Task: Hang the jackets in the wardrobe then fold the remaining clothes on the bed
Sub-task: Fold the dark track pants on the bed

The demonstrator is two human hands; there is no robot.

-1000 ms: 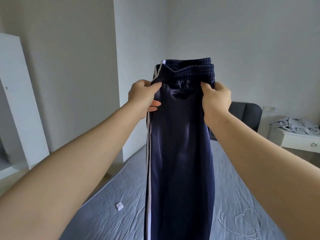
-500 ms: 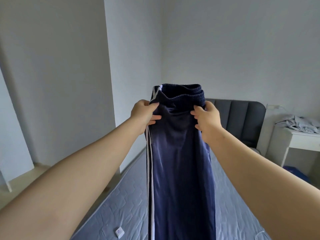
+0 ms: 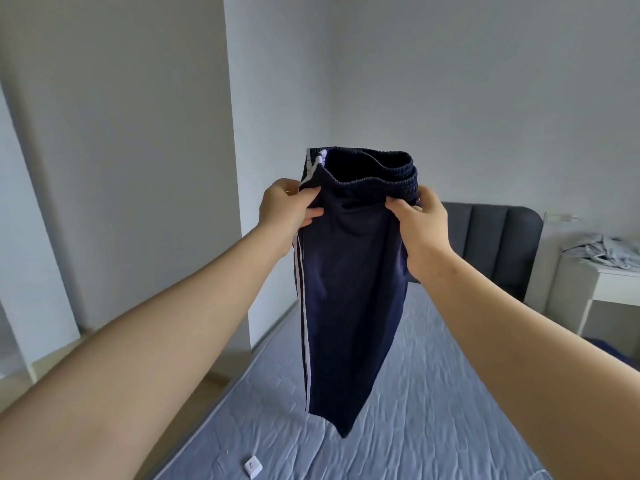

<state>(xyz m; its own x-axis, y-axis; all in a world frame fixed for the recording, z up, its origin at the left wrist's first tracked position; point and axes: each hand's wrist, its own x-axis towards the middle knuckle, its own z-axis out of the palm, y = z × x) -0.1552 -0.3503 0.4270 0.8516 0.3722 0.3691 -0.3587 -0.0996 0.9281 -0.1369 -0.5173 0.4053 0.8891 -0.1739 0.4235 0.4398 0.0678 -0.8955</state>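
1. Both hands pinch the navy trousers (image 3: 349,289) just under the elastic waistband: the left hand (image 3: 289,211) at the white-striped side, the right hand (image 3: 417,225) at the other.
2. Trousers hang in the air above the bed (image 3: 433,393), their lower end clear of it.
3. Cloth hides some fingers of each hand; a small white object (image 3: 252,466) on the bed is too small to identify.

Soft, even daylight, no glare; faint shadows on the walls; wide-angle bending stretches the edges at nine and three o'clock; slightly soft detail.
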